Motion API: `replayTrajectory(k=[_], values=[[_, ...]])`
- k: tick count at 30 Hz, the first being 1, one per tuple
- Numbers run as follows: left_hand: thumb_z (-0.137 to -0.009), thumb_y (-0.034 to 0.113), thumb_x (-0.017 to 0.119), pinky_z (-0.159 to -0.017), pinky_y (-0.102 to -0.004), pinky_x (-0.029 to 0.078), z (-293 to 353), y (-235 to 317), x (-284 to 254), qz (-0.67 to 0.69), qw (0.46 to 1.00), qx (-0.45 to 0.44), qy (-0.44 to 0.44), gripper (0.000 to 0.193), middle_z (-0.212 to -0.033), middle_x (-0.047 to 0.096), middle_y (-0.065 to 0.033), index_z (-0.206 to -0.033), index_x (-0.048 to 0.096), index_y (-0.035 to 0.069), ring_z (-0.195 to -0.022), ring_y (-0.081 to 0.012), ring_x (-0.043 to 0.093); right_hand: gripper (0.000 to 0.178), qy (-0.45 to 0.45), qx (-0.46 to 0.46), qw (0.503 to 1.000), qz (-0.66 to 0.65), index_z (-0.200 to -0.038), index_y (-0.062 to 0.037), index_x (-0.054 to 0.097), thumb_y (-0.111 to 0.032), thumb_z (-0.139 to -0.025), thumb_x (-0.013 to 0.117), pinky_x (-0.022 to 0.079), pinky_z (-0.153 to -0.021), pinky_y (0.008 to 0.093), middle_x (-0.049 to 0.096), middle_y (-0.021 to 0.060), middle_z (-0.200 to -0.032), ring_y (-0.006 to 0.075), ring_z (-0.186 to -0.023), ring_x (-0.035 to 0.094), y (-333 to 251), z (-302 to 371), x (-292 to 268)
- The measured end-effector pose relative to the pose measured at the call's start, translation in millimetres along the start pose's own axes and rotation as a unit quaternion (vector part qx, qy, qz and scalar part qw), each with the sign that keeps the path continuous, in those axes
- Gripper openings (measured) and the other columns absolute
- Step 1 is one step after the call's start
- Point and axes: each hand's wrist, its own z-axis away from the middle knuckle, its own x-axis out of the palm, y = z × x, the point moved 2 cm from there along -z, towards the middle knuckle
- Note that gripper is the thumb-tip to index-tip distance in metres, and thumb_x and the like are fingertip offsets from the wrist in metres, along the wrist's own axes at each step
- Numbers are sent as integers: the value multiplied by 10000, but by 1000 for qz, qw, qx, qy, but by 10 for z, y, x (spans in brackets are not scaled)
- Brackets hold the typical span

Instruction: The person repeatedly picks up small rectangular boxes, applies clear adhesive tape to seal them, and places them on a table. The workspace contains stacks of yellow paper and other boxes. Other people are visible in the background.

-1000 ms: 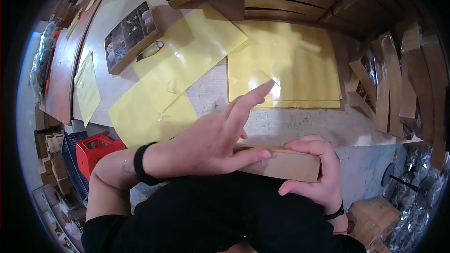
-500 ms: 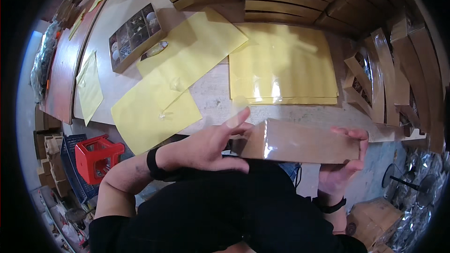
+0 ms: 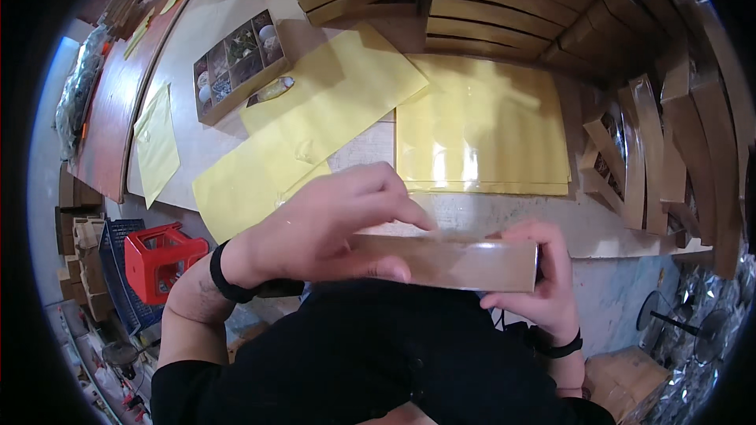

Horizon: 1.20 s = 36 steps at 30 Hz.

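In front of my body is a shallow brown cardboard box (image 3: 472, 264) with a shiny clear covering, its long narrow side facing up. My right hand (image 3: 543, 275) grips its right end, thumb on the near side and fingers on the far side. Across the left end lies my left hand (image 3: 339, 224), its thumb along the near edge and its fingers over the far edge. That end is partly hidden under the hand. Beyond the hands, a stack of yellow sheets (image 3: 480, 126) rests on the table, with another yellow sheet (image 3: 339, 79) to its left.
A compartment box (image 3: 240, 63) of decorative pieces stands at the back left, beside a small wrapped item (image 3: 272, 90). Stacked cardboard boxes (image 3: 504, 8) line the back, and more boxes (image 3: 642, 149) lean at the right. A red stool (image 3: 161, 260) is below the table's left side.
The box has shifted left and turned, now showing its narrow side. My left hand has moved over its left end with the fingers lowered; my right hand has come left with it.
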Motion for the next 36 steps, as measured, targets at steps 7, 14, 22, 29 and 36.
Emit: replayTrajectory(k=[7,14,22,29,36], values=[[-747,209,851,-776,-316,443,-105,-136,-148,17,999,19,31,243,-897,608,-43,-830,657,89,-871,-216,582,685,-81,-55,995,21,-1125,-35,542,-223,-607,949,508,-783,340,662,128,-989,269,-886,660,-57,-167,-166],[-718,216,865,-861,-367,448,-234,-85,-188,-22,999,14,-37,350,-1055,603,-89,-882,578,100,-976,-272,576,679,-91,-62,994,15,-1114,-33,538,-208,-604,950,504,-740,342,668,138,-986,272,-841,658,-42,-221,-179],[-686,258,875,-927,-400,416,-265,-26,-280,-151,985,-5,-82,387,-1193,485,-106,-874,560,135,-1092,-318,476,738,-80,-61,995,-6,-1142,-34,528,-283,-593,954,500,-765,347,667,147,-1023,274,-882,655,73,-170,-173],[-771,594,743,-939,-365,353,-423,67,-249,-28,993,60,-100,490,-1083,423,-83,-802,598,127,-1029,-273,417,852,-56,56,992,-99,-1149,3,616,-717,-704,712,451,-923,364,632,136,-1107,280,-1048,616,-160,-369,-300],[-797,606,718,-913,-334,330,-511,158,-218,19,991,92,-91,506,-1050,462,-53,-770,606,113,-1007,-242,424,419,-101,-99,985,95,-1084,-17,662,-217,-751,820,434,-911,364,651,109,-1034,277,-993,614,-649,-779,-112]])
